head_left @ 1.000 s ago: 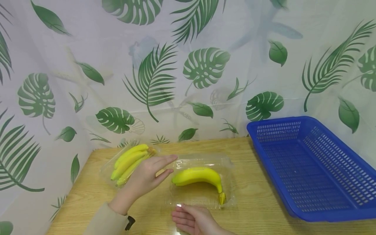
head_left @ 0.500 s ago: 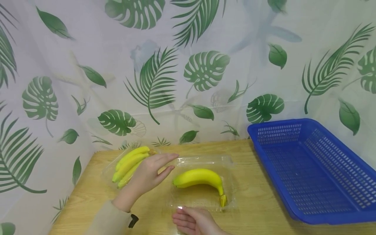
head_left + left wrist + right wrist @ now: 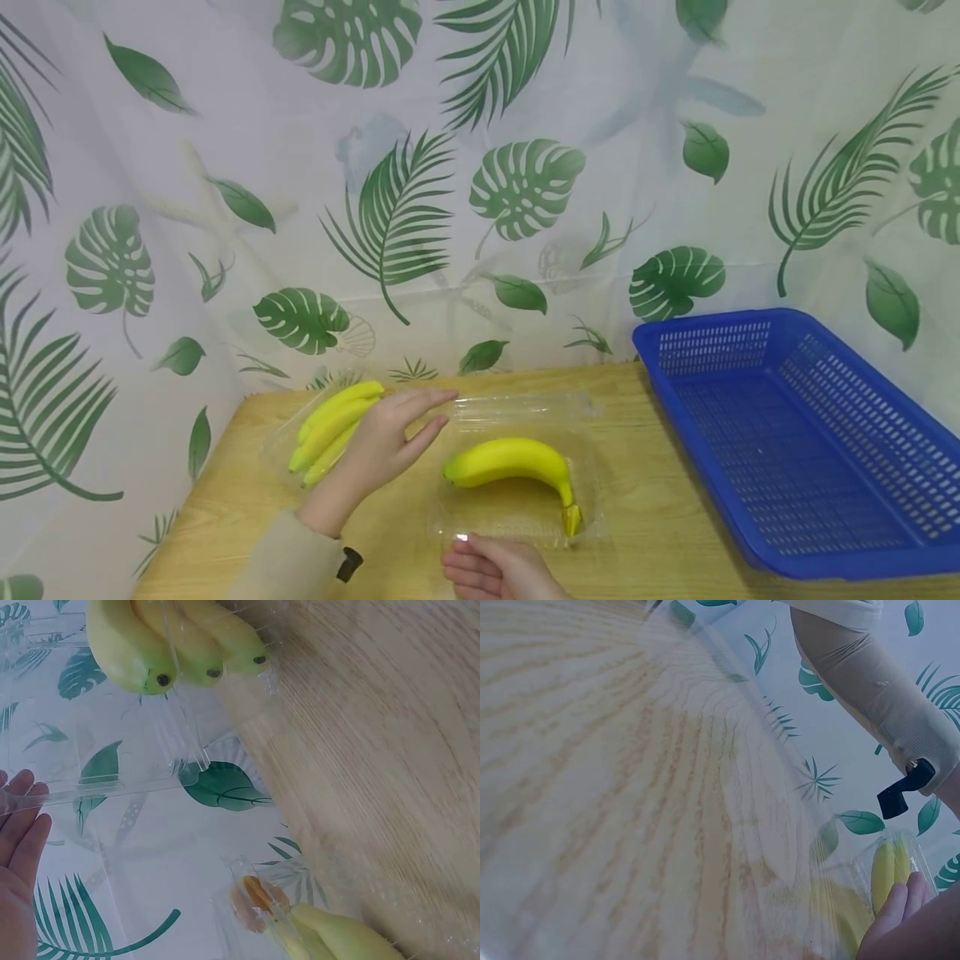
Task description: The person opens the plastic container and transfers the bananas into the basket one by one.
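A bunch of bananas (image 3: 513,465) lies in a clear plastic box (image 3: 592,500) at the middle of the table; from above one banana shows, while the left wrist view shows several banana tips (image 3: 161,671). My left hand (image 3: 386,442) is at the box's upper left corner, thumb and fingers straight and apart. In the left wrist view its fingertips touch the edge of a clear plastic sheet (image 3: 75,791). My right hand (image 3: 510,571) is at the box's near edge, palm up, fingers loosely straight, thumb by the rim. Contact there is hard to tell.
A second clear box of bananas (image 3: 330,425) stands at the left, partly behind my left hand. On the right is a big blue plastic basket (image 3: 810,467). Leaf-printed cloth (image 3: 525,192) hangs behind the wooden table (image 3: 645,433).
The whole scene has slid slightly down in the head view as the camera tilts. Both hands keep nearly the same pose at the box, the left one a touch further over the second box.
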The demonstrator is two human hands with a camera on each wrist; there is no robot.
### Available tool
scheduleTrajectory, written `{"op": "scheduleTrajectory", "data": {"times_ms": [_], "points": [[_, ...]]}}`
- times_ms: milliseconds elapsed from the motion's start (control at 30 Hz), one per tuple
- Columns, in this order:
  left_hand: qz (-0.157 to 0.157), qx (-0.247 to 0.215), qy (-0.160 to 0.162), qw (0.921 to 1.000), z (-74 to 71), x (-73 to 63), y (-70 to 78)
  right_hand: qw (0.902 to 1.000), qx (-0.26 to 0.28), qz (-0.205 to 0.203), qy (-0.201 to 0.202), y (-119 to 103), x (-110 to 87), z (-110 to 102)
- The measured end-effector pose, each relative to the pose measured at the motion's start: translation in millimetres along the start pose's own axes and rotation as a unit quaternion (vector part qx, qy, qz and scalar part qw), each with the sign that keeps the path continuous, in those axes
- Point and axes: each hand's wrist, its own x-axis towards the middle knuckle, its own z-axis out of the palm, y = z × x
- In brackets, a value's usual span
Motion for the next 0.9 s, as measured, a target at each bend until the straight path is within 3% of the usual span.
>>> {"op": "scheduleTrajectory", "data": {"times_ms": [333,600,900], "points": [[-0.041,-0.047,0.008,0.9980,6.1,5.3,-4.0,1.0000,-0.002,-0.003,-0.003,1,-1.1,-3],[-0.072,-0.105,0.031,0.9913,10.4,12.0,-10.7,0.9999,-0.008,-0.008,-0.006,-1,-2.9,-2],[-0.125,-0.137,0.023,0.9823,11.5,14.5,-11.9,0.9993,-0.006,-0.020,-0.032,5,-8.1,-2]]}}
